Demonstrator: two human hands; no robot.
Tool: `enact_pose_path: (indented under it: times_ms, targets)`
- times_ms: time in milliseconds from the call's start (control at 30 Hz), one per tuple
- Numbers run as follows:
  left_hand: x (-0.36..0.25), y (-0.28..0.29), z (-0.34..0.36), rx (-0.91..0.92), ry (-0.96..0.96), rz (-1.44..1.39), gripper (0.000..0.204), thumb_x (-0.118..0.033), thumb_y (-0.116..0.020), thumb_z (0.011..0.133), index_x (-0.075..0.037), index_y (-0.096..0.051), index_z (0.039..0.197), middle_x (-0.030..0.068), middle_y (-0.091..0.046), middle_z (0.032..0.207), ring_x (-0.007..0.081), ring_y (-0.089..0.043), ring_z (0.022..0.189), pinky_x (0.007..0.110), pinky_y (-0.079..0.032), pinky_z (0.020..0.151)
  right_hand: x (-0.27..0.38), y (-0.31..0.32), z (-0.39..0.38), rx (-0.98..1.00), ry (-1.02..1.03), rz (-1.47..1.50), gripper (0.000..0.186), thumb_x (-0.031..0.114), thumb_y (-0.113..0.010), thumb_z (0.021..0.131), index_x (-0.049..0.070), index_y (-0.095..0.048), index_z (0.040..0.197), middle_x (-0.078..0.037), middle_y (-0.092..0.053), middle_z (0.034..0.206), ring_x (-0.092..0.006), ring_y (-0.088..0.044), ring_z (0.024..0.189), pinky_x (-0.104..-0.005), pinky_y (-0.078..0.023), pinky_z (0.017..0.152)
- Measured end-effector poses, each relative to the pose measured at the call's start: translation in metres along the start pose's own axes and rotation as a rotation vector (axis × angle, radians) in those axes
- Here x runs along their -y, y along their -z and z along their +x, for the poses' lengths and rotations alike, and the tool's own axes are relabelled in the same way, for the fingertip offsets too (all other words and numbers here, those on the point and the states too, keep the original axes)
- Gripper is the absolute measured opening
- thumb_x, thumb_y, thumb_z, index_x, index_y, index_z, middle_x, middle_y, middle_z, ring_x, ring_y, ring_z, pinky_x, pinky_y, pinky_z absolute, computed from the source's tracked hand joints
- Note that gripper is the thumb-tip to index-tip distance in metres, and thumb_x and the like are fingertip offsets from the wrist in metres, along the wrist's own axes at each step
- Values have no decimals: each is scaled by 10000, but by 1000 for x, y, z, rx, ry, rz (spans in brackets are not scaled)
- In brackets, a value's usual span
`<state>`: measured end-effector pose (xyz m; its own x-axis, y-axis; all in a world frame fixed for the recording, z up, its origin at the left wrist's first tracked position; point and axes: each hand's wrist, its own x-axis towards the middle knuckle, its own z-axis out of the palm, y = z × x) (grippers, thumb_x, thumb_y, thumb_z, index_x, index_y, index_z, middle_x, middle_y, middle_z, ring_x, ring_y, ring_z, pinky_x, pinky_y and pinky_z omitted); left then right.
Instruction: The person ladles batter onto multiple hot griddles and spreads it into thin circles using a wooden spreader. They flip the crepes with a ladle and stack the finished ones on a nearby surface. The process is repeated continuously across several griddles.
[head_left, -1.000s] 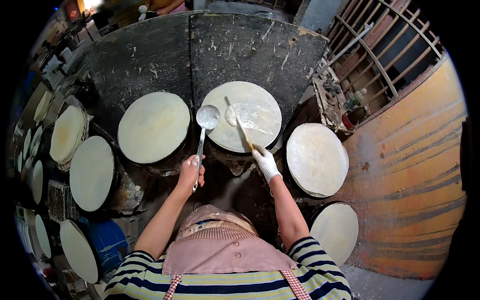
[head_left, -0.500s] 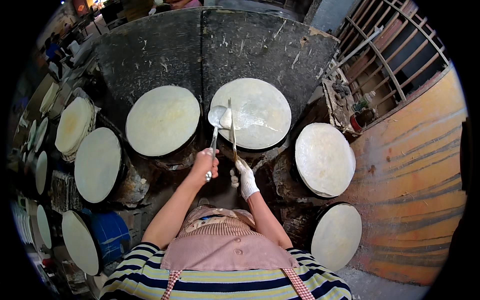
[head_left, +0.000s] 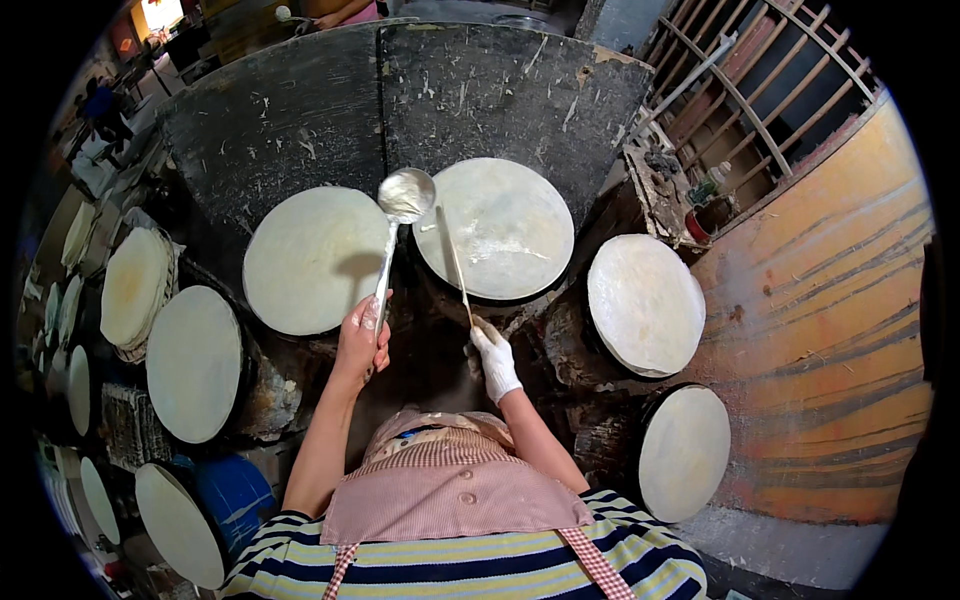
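Observation:
My bare left hand (head_left: 362, 340) grips the long handle of a metal ladle (head_left: 404, 195). Its bowl holds pale batter and hovers between two round cloth-covered steamers. My right hand (head_left: 494, 362), in a white glove, holds a thin flat stick (head_left: 455, 262) that points up over the near edge of the middle round steamer (head_left: 507, 228). That steamer's surface is wet with a thin pale layer. The left round steamer (head_left: 314, 258) lies just under the ladle's handle.
More round steamers (head_left: 645, 303) (head_left: 684, 450) (head_left: 193, 362) ring me on both sides. A dark soot-stained wall panel (head_left: 300, 110) stands behind them. An orange wall (head_left: 830, 300) is at the right, a blue drum (head_left: 236, 490) at lower left. A metal grille (head_left: 760, 70) is at the top right.
The ladle has swung left off the middle steamer toward the gap between the steamers. My right hand has drawn the stick back to the steamer's near edge.

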<state>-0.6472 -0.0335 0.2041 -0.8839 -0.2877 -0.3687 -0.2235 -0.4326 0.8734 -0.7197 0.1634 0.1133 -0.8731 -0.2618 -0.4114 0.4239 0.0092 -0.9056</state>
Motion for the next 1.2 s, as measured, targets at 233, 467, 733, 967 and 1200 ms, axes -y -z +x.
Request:
enact_pose_path:
  times_ms: [233, 467, 733, 967, 1200]
  targets:
    - [2, 32, 34, 166, 148, -318, 366, -239, -296, 933, 1, -421, 1178, -31, -338, 541, 40, -277, 337, 207, -255, 301, 24, 13, 40, -57, 94, -67, 367, 238, -491, 879, 56, -494, 1198, -69, -586, 844, -135, -538, 680, -237, -433, 608]
    - [-17, 43, 17, 104, 93, -369, 372, -219, -254, 933, 1, -425, 1179, -30, -337, 548, 45, -262, 327, 209, -259, 297, 0, 6, 17, -99, 416, -721, 369, 239, -504, 843, 51, -520, 1161, -160, -590, 1058, -280, -561, 986, -326, -426, 854]
    - [-27, 46, -22, -20, 119, -259, 369, -246, -281, 934, -6, -427, 1174, -35, -340, 528, 44, -269, 315, 203, -250, 280, 20, 7, -7, 376, -368, 306, 324, 242, -438, 894, 116, -484, 1190, -46, -524, 699, -84, -366, 436, -203, -307, 381]
    - [-3, 41, -54, 130, 246, -336, 337, -272, -360, 932, -31, -477, 1137, -13, -369, 497, 52, -310, 300, 204, -251, 272, 52, 17, 6, 764, -538, 1207, 329, 303, -374, 929, 58, -450, 1135, -39, -420, 668, -52, -285, 402, -174, -255, 316]
    - [21, 36, -85, 165, 436, -237, 335, -209, -280, 940, -2, -444, 1146, -28, -343, 520, 37, -299, 345, 214, -286, 309, 66, 20, 1, 175, 40, -75, 395, 253, -440, 901, 64, -414, 1246, 19, -437, 612, -58, -312, 382, -195, -260, 325]
